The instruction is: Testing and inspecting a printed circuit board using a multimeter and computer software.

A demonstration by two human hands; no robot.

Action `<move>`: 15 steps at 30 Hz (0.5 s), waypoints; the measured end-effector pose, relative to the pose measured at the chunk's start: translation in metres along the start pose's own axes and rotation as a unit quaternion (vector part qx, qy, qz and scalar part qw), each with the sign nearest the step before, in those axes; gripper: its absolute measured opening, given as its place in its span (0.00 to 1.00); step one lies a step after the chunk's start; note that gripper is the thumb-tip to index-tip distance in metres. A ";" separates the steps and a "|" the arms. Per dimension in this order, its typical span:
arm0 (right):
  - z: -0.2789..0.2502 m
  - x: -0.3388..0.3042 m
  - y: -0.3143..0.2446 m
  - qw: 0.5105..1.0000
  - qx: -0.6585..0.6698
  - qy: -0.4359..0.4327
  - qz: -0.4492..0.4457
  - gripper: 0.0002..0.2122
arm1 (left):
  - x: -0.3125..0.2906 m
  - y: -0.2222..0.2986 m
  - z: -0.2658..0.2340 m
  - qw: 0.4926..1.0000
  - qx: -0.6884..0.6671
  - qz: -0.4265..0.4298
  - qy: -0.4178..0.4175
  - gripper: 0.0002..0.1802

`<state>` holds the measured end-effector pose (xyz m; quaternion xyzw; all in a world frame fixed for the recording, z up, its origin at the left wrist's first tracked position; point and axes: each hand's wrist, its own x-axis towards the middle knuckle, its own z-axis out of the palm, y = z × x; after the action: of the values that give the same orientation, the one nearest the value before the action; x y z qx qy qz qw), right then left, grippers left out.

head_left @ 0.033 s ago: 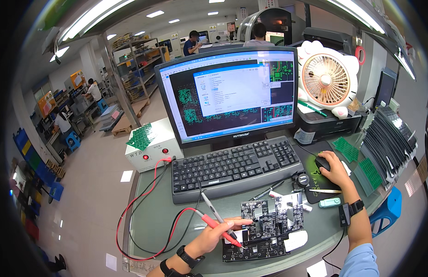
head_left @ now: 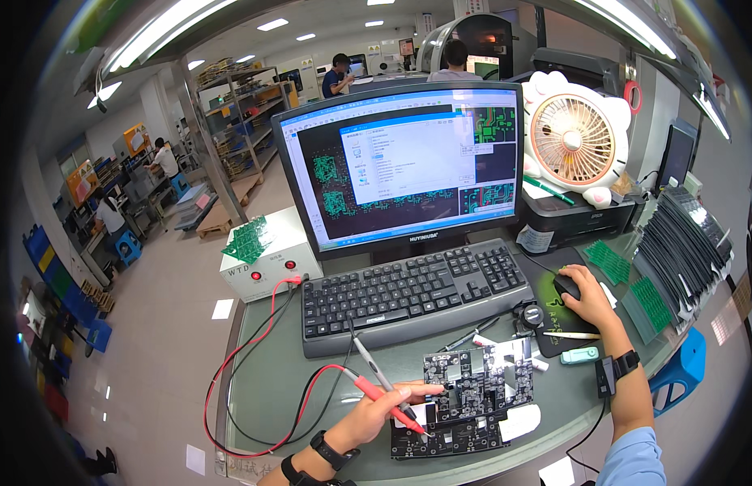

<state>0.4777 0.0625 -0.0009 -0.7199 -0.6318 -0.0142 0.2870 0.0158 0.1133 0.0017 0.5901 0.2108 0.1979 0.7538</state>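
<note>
Low in the middle, my left hand [head_left: 374, 415] is closed around a red test probe [head_left: 390, 405] and a grey pen-like probe [head_left: 373, 364], with the index finger stretched over the boards. The red probe's tip points down at the lower edge of the black circuit boards [head_left: 465, 387]; whether it touches cannot be told. These boards lie partly overlapping, with white pieces at their sides. On the right, my right hand [head_left: 591, 298] rests curved over a black computer mouse [head_left: 567, 287] on a dark mouse pad [head_left: 546, 301].
Behind the boards are a black keyboard [head_left: 416, 296] and a lit monitor [head_left: 400, 166]. A white box [head_left: 271, 259] takes the red lead. A fan [head_left: 574, 142] stands on a printer [head_left: 570, 219]. Green boards [head_left: 650, 304] and black sheets [head_left: 676, 251] lie at right.
</note>
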 end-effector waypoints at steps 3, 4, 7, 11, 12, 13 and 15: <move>0.001 0.000 0.002 1.000 0.000 -0.001 -0.004 0.23 | 0.000 0.000 0.000 1.000 -0.003 -0.004 0.000 0.28; 0.001 0.000 0.003 1.000 -0.004 -0.001 -0.010 0.23 | 0.000 0.000 0.000 1.000 -0.003 -0.004 -0.001 0.28; -0.001 -0.001 0.002 1.000 -0.005 -0.006 -0.012 0.23 | -0.001 0.002 0.002 1.000 -0.008 -0.015 0.007 0.28; -0.003 0.004 -0.002 1.000 0.000 -0.006 -0.006 0.22 | 0.002 0.002 -0.001 1.000 0.007 0.003 0.003 0.28; -0.003 0.004 -0.002 1.000 0.002 -0.007 -0.003 0.22 | 0.002 0.002 -0.002 1.000 0.008 0.007 0.001 0.28; -0.003 0.004 -0.002 1.000 0.004 -0.009 0.000 0.22 | 0.002 0.001 -0.002 1.000 0.008 0.007 0.001 0.28; -0.004 0.003 -0.004 1.000 0.007 -0.010 0.001 0.22 | 0.002 0.001 -0.002 1.000 0.002 0.000 0.001 0.28</move>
<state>0.4762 0.0641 0.0052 -0.7186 -0.6339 -0.0023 0.2860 0.0164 0.1162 0.0016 0.5916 0.2118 0.1976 0.7524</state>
